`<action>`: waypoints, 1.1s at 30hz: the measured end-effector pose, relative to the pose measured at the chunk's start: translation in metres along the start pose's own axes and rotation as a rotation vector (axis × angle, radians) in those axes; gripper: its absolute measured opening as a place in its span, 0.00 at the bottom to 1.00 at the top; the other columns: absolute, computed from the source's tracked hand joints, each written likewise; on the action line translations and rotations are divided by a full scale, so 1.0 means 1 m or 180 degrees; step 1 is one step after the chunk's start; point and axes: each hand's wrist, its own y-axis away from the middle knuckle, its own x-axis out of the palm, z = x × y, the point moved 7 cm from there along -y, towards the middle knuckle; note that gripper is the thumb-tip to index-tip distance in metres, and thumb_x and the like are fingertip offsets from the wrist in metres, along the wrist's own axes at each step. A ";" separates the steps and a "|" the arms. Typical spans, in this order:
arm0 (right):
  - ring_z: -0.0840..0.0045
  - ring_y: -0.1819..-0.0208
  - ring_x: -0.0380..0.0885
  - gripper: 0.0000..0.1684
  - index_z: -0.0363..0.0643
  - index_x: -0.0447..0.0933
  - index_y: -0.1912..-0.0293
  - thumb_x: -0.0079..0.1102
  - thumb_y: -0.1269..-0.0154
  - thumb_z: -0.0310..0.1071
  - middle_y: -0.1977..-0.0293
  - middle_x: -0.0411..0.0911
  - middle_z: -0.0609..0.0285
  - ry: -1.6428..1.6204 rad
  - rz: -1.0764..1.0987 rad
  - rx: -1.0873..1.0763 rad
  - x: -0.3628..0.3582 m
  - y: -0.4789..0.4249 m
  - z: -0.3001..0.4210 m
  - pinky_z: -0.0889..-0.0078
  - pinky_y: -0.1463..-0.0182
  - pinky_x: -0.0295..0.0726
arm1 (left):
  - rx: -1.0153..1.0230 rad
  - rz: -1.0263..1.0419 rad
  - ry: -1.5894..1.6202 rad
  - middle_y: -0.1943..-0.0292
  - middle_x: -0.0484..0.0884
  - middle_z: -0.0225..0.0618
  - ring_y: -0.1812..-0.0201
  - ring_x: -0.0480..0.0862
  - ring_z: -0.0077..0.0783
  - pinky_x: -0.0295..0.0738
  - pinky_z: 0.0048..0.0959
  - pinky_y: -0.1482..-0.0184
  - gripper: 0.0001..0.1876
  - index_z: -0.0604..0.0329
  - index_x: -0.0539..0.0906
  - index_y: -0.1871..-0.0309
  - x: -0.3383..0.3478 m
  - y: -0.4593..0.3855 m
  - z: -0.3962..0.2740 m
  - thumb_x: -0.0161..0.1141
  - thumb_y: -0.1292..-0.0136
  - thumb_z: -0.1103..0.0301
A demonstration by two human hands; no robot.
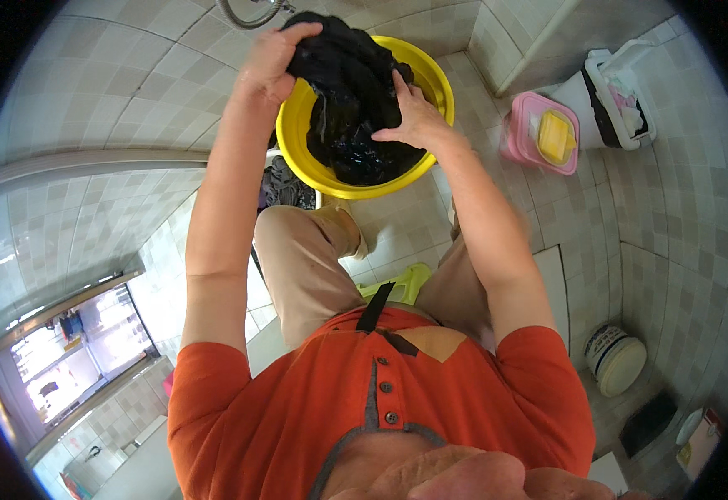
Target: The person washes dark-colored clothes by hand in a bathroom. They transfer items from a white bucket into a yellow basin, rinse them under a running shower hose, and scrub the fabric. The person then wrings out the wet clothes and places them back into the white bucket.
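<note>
A dark, wet piece of clothing (358, 119) lies bunched in a yellow plastic basin (364, 189), and part of it is raised over the basin's far left rim. My left hand (273, 59) grips that raised end, thumb on top of the cloth. On the other side, my right hand (417, 115) rests against the cloth near the right rim, its thumb and fingers spread apart. Some of the fabric shines with wetness. The basin's far left rim is hidden behind the cloth and my left hand.
Left of the basin, a white-rimmed container holds dark grey clothes (286, 184). A pink lidded box (511, 147) with a yellow bar, possibly soap, stands to the right beside a white bin (570, 94). A lidded bucket (620, 365) stands farther back. A shower hose (242, 22) hangs above.
</note>
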 end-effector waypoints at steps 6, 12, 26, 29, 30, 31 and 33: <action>0.55 0.33 0.62 0.61 0.49 0.50 0.28 0.79 0.57 0.44 0.31 0.53 0.44 -0.1200 -0.1334 -0.0863 -0.029 -0.012 0.028 0.58 0.30 0.64 | 0.0219 0.0187 0.0473 0.59 0.85 0.41 0.56 0.84 0.38 0.78 0.34 0.49 0.10 0.64 0.81 0.56 0.030 0.024 -0.067 0.57 0.35 0.67; 0.68 0.49 0.77 0.26 0.39 0.74 0.45 0.67 0.41 0.35 0.53 0.80 0.55 -0.3309 -0.1250 -0.0313 0.019 -0.033 0.008 0.69 0.41 0.72 | -0.0350 0.0615 0.1939 0.62 0.85 0.42 0.56 0.84 0.41 0.77 0.39 0.44 0.11 0.65 0.81 0.60 0.035 0.010 -0.013 0.55 0.36 0.65; 0.66 0.48 0.77 0.19 0.35 0.75 0.48 0.50 0.32 0.37 0.49 0.79 0.54 -0.5895 -0.1040 0.1012 0.036 -0.052 -0.007 0.63 0.38 0.73 | -0.2289 -0.0673 0.1250 0.25 0.38 0.55 0.27 0.50 0.61 0.57 0.65 0.36 0.44 0.57 0.40 0.24 -0.081 0.063 0.206 0.46 0.31 0.40; 0.65 0.47 0.77 0.20 0.37 0.75 0.47 0.48 0.32 0.39 0.49 0.79 0.55 -0.6144 -0.0733 0.1246 0.025 -0.040 0.018 0.62 0.38 0.74 | -0.2695 -0.0913 0.2107 0.24 0.38 0.51 0.26 0.47 0.62 0.51 0.68 0.34 0.50 0.54 0.41 0.24 -0.047 0.075 0.196 0.47 0.37 0.31; 0.65 0.47 0.77 0.21 0.38 0.75 0.47 0.46 0.31 0.41 0.49 0.79 0.55 -0.6133 -0.0554 0.1229 0.019 -0.034 0.029 0.62 0.38 0.74 | -0.2437 -0.0509 0.2190 0.25 0.42 0.50 0.27 0.50 0.60 0.52 0.66 0.33 0.50 0.55 0.44 0.24 -0.043 0.068 0.194 0.46 0.38 0.29; 0.64 0.48 0.77 0.21 0.38 0.75 0.47 0.46 0.31 0.41 0.49 0.79 0.55 -0.6101 -0.0414 0.1160 0.018 -0.030 0.037 0.62 0.40 0.74 | -0.2189 -0.0107 0.2261 0.25 0.46 0.50 0.27 0.53 0.58 0.53 0.63 0.33 0.51 0.55 0.47 0.25 -0.042 0.059 0.198 0.45 0.40 0.27; 0.64 0.50 0.78 0.22 0.38 0.75 0.48 0.45 0.31 0.42 0.50 0.79 0.55 -0.6030 -0.0156 0.1036 0.019 -0.020 0.052 0.61 0.42 0.75 | -0.1554 0.0343 0.2578 0.26 0.52 0.47 0.28 0.57 0.53 0.55 0.58 0.31 0.50 0.53 0.51 0.25 -0.043 0.035 0.198 0.44 0.41 0.25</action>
